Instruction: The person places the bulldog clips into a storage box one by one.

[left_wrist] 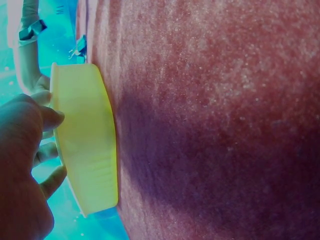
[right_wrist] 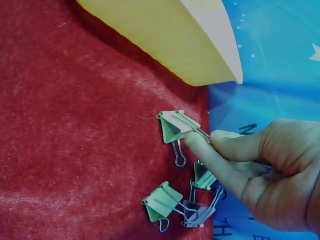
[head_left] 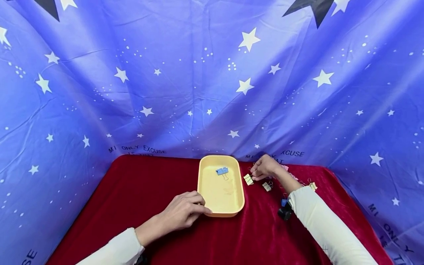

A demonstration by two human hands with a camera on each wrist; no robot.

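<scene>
My left hand (head_left: pixel 183 209) grips the near left corner of a yellow rectangular tray (head_left: pixel 215 200), thumb and fingers about its rim in the left wrist view. A blue binder clip (head_left: pixel 222 170) lies inside the tray, one wire handle toward me. Just right of the tray, my right hand (head_left: pixel 264 167) pinches a pale yellow binder clip (right_wrist: pixel 175 125) by a wire handle between thumb and index finger. That clip's other handle hangs down, close over the red cloth. Another pale yellow clip (right_wrist: pixel 162 202) lies below it in the right wrist view.
More clips lie on the red cloth (head_left: pixel 152 180) around my right forearm: a blue one (head_left: pixel 283 202), a yellow one (head_left: pixel 313 186) and a pink one (head_left: pixel 285 168). A blue star-printed curtain (head_left: pixel 185 92) stands behind the table and at both sides.
</scene>
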